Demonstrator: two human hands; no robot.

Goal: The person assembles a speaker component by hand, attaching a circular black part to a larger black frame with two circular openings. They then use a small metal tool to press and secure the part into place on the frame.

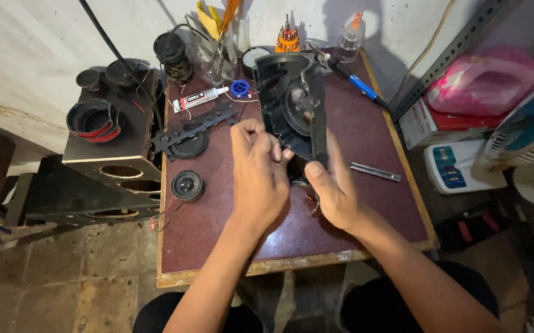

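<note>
Both hands hold a black plastic speaker housing (291,102) upright above a dark red table (365,142). My left hand (258,176) grips the housing's lower left edge, fingers curled at its inner side. My right hand (335,188) supports the lower right edge with the thumb up along the housing's side. Inside the housing a round speaker driver (298,111) shows. The bottom of the housing is hidden behind my hands.
On the table lie a small round speaker (187,184), a black panel strip (196,126), a glue tube (199,97), a blue solder spool (240,88), a blue-handled soldering iron (356,82) and metal tweezers (375,171). A black speaker cabinet (110,154) stands left; shelves with boxes right.
</note>
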